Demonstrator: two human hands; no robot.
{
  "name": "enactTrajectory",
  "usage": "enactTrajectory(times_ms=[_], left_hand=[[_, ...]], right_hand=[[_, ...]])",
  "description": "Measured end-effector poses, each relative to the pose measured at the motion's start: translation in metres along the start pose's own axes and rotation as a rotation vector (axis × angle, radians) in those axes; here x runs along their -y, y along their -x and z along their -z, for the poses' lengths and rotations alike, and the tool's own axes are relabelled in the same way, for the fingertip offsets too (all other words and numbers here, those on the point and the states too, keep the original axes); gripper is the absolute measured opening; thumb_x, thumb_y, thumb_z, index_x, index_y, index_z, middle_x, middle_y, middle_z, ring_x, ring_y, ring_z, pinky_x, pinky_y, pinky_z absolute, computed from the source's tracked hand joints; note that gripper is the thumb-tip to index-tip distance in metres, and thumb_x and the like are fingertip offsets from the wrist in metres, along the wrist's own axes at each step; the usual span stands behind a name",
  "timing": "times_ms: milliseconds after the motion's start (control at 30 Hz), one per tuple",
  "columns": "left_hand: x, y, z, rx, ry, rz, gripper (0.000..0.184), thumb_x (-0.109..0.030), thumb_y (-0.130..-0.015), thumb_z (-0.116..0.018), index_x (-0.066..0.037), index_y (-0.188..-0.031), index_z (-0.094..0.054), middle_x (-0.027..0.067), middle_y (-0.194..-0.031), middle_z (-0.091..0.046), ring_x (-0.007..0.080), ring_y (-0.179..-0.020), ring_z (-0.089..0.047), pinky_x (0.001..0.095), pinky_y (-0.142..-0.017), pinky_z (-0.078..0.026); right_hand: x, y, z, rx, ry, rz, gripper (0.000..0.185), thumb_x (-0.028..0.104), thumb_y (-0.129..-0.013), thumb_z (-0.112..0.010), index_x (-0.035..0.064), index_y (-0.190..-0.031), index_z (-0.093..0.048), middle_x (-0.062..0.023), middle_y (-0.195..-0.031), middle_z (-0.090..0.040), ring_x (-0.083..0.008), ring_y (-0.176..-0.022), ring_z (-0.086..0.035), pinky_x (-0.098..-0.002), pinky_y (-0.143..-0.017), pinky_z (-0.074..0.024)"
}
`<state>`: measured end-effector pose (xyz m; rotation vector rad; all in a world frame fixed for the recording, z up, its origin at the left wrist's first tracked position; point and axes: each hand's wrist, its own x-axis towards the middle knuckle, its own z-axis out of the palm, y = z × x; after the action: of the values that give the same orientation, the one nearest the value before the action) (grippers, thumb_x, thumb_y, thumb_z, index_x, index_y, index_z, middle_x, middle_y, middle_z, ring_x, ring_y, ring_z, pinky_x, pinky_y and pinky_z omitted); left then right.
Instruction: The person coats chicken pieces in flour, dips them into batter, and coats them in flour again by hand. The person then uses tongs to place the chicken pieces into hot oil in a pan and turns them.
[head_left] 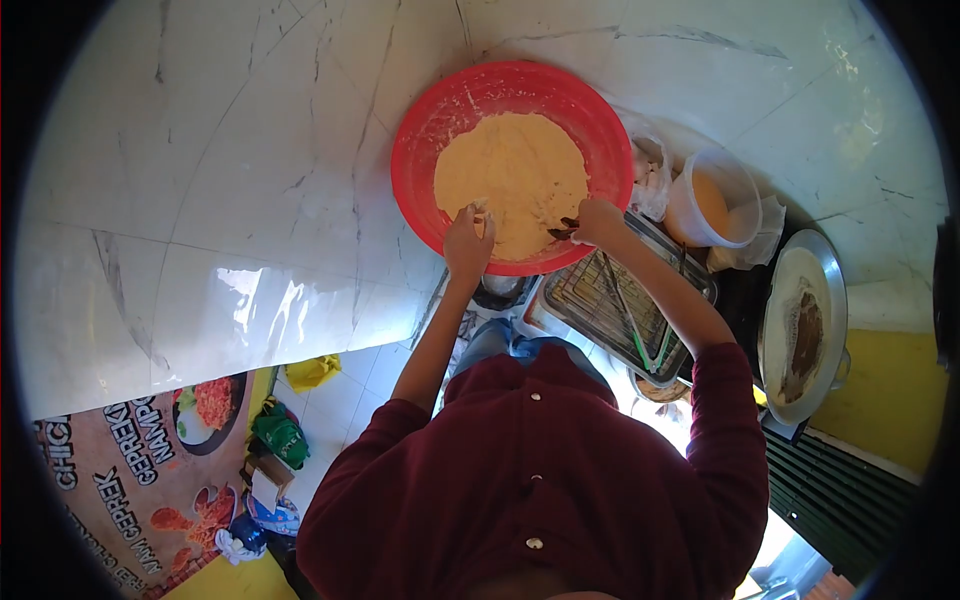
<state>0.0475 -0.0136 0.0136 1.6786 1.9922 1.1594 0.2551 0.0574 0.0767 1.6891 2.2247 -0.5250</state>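
Observation:
A wide red basin (412, 170) holds a bed of pale yellow flour (512, 160), with flour dusted up its inner wall. Over the near edge of the flour, my left hand (467, 245) has its fingers drawn together. Something pale and floury shows at the fingertips, too small to name. My right hand (600, 222) is closed at the basin's near right rim. From its fingers a dark, narrow object (565, 230) sticks out over the flour; its kind is unclear.
Right of the basin are a metal tray with a wire rack (600, 300), tongs with green ends (655, 355), a clear plastic bag (650, 175), a tub of orange-yellow contents (712, 205) and a large pan (785, 335). A food banner (130, 470) hangs lower left.

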Motion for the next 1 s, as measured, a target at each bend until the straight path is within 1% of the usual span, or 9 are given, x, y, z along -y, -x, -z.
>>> enactTrajectory(times_ms=[200,433,500,633,700,733,800,933,1000], left_hand=[[0.001,0.0,0.0,-0.002,-0.011,0.014,0.024,-0.017,-0.08,-0.054,-0.005,-0.101,-0.056,0.0099,-0.093,-0.061,0.0208,-0.076,-0.06,0.0312,-0.068,-0.047],[-0.002,0.001,0.002,0.007,0.012,0.049,0.023,-0.018,-0.08,-0.054,-0.005,-0.099,-0.057,0.0102,-0.092,-0.061,0.0206,-0.077,-0.06,0.0315,-0.068,-0.047],[-0.002,0.0,0.002,-0.007,0.017,0.031,0.023,-0.018,-0.08,-0.054,-0.005,-0.099,-0.057,0.0103,-0.092,-0.061,0.0209,-0.076,-0.06,0.0317,-0.068,-0.047],[0.0,0.001,0.001,-0.001,0.031,0.038,0.023,-0.018,-0.08,-0.054,-0.005,-0.099,-0.056,0.0101,-0.091,-0.061,0.0209,-0.076,-0.061,0.0317,-0.068,-0.047],[0.0,0.0,0.0,0.003,0.034,0.046,0.024,-0.019,-0.08,-0.055,-0.005,-0.099,-0.056,0.0099,-0.092,-0.061,0.0208,-0.077,-0.061,0.0316,-0.068,-0.047],[0.0,0.0,0.0,0.0,0.035,0.044,0.024,-0.019,-0.08,-0.055,-0.005,-0.099,-0.056,0.0099,-0.092,-0.061,0.0208,-0.077,-0.061,0.0316,-0.068,-0.047],[-0.001,0.001,0.001,-0.002,0.034,0.034,0.023,-0.018,-0.079,-0.054,-0.004,-0.098,-0.056,0.0105,-0.09,-0.061,0.0228,-0.076,-0.06,0.033,-0.066,-0.047],[-0.002,0.001,0.002,-0.006,0.024,0.017,0.023,-0.018,-0.08,-0.054,-0.005,-0.099,-0.056,0.0102,-0.09,-0.061,0.0226,-0.075,-0.06,0.033,-0.066,-0.047],[-0.003,0.001,0.002,0.007,0.025,0.029,0.023,-0.019,-0.08,-0.054,-0.005,-0.099,-0.056,0.01,-0.089,-0.061,0.0223,-0.075,-0.06,0.0329,-0.066,-0.047]], right_hand=[[0.002,-0.013,-0.006,0.0,0.035,0.01,0.04,0.027,-0.055,-0.074,0.002,-0.084,-0.062,-0.0142,-0.084,-0.063,-0.0271,-0.083,-0.061,-0.0376,-0.066,-0.0496],[-0.008,-0.019,-0.015,-0.047,0.062,0.061,0.041,0.027,-0.056,-0.072,0.0011,-0.086,-0.061,-0.015,-0.083,-0.062,-0.0286,-0.08,-0.061,-0.0369,-0.066,-0.0496],[-0.02,-0.016,-0.011,-0.08,-0.062,0.041,0.038,0.027,-0.057,-0.072,0.0006,-0.082,-0.062,-0.0164,-0.079,-0.062,-0.0292,-0.075,-0.061,-0.0374,-0.063,-0.0493],[-0.035,0.008,0.007,-0.168,-0.094,0.088,0.031,0.025,-0.059,-0.071,0.0005,-0.076,-0.063,-0.0171,-0.069,-0.061,-0.0292,-0.065,-0.06,-0.0387,-0.057,-0.0464],[-0.045,0.013,0.008,-0.168,-0.212,0.061,0.029,0.026,-0.06,-0.071,-0.0001,-0.068,-0.063,-0.0151,-0.057,-0.057,-0.026,-0.054,-0.058,-0.0373,-0.051,-0.042],[-0.049,0.017,0.011,-0.172,-0.21,0.062,0.029,0.026,-0.06,-0.071,-0.0001,-0.068,-0.063,-0.0151,-0.057,-0.057,-0.026,-0.054,-0.058,-0.0373,-0.051,-0.042],[-0.053,0.03,0.02,-0.06,-0.395,-0.001,0.03,0.029,-0.063,-0.07,-0.0004,-0.067,-0.063,-0.012,-0.051,-0.053,-0.0207,-0.047,-0.054,-0.0344,-0.047,-0.0389],[-0.052,0.048,0.029,-0.132,-0.419,-0.023,0.032,0.031,-0.064,-0.07,-0.0002,-0.066,-0.063,-0.0103,-0.049,-0.052,-0.0181,-0.046,-0.052,-0.0322,-0.047,-0.0383],[-0.058,0.048,0.031,-0.027,-0.387,-0.078,0.031,0.033,-0.065,-0.07,0.0019,-0.07,-0.066,-0.0067,-0.048,-0.051,-0.0147,-0.043,-0.049,-0.0305,-0.045,-0.0369]])
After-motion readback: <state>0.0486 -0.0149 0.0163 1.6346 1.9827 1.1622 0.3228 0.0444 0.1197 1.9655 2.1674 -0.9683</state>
